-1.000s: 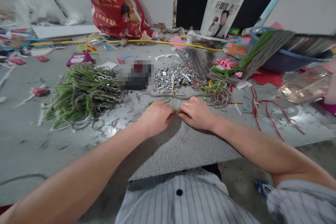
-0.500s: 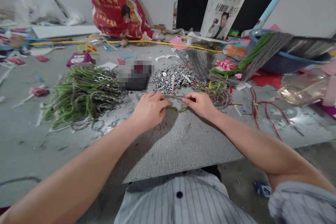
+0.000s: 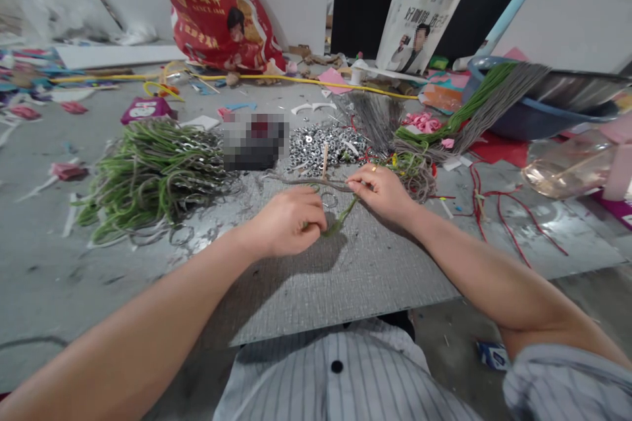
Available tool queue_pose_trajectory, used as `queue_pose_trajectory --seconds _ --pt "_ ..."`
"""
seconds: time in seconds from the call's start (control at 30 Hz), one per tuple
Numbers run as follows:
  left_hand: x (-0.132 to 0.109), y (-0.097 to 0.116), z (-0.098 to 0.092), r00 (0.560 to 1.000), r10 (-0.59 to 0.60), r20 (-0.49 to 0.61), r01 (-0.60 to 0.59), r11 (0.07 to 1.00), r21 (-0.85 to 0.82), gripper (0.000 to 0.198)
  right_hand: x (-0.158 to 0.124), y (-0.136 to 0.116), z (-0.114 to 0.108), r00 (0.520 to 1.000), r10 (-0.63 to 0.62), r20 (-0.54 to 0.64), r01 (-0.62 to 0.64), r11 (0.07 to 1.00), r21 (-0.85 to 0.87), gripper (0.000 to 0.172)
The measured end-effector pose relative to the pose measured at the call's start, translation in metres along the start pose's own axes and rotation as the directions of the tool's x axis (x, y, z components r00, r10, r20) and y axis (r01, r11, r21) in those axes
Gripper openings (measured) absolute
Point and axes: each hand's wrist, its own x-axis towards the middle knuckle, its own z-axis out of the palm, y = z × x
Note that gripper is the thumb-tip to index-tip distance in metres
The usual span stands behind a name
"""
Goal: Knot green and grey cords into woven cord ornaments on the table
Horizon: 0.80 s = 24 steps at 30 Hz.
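My left hand is closed in a pinch on a green cord, low over the table. That cord runs across to my right hand, whose thumb and forefinger pinch it together with a grey cord. The grey cord stretches leftward beyond the fingers, past a thin upright wooden stick. Between my hands a metal ring shows near the cords. A heap of small metal pieces lies just behind. How the cords join is too small to tell.
Bundled green and grey cords with metal ends lie at left. Behind my right hand sits a tangle of cords. A blue basin holds long cords at right. Red cords lie nearer. A red bag stands at the back.
My left hand has come down and toward me, letting go of the grey cord and drawing the green cord out. My right hand has stayed nearly in place, still pinching.
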Motion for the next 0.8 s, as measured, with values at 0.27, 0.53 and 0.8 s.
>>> queue_pose_trajectory --seconds 0.27,0.53,0.8 --pt "-0.001 -0.006 0.008 0.949 -0.135 -0.287 0.133 0.991 -0.026 0.024 -0.004 -0.024 -0.009 0.869 -0.244 0.431 0.318 0.942 -0.109 0.013" --pt "0.002 0.016 0.002 0.967 -0.232 -0.107 0.198 0.946 -0.257 0.026 -0.015 -0.05 -0.003 0.9 -0.194 0.391 0.155 0.979 0.13 0.012" --pt "0.002 0.013 -0.009 0.883 -0.463 0.081 0.359 0.553 -0.752 0.027 -0.01 -0.04 -0.002 0.947 0.157 0.281 -0.319 0.578 0.751 0.022"
